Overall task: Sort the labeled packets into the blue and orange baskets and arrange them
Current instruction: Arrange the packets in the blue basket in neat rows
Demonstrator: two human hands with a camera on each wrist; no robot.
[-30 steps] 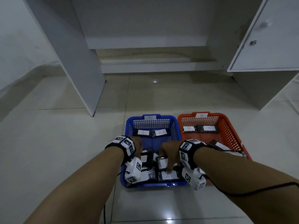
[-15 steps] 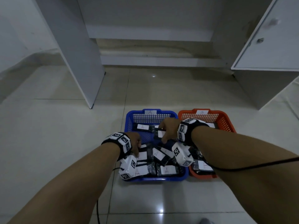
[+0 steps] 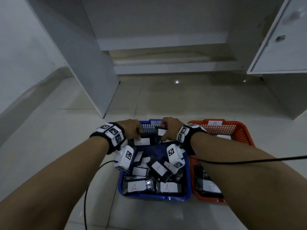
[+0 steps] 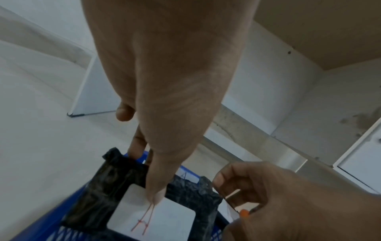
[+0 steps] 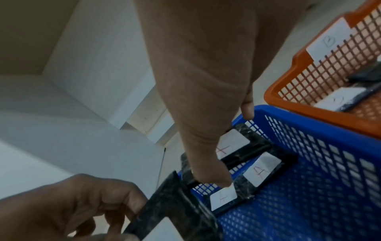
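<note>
A blue basket [image 3: 154,197] and an orange basket [image 3: 240,130] stand side by side on the floor. Both hands are at the blue basket's far end. My left hand [image 3: 132,128] pinches a black packet [image 3: 143,141] with a white "A" label, thumb on the label [image 4: 156,216]. My right hand [image 3: 169,125] pinches another labeled black packet [image 3: 162,132] close to the far wall. Two more "A" packets [image 5: 261,168] lie below it. Several loose "A" packets [image 3: 166,186] fill the near half. The orange basket holds "B" packets [image 3: 209,186], partly hidden by my right forearm.
A white cabinet side panel [image 3: 93,72] stands at the back left and an open cabinet door [image 3: 282,47] at the back right. Tiled floor surrounds the baskets. A black cable [image 3: 86,196] hangs from my left wrist.
Both hands have moved from the near half of the blue basket to its far end, the right one first, each now holding a packet there.
</note>
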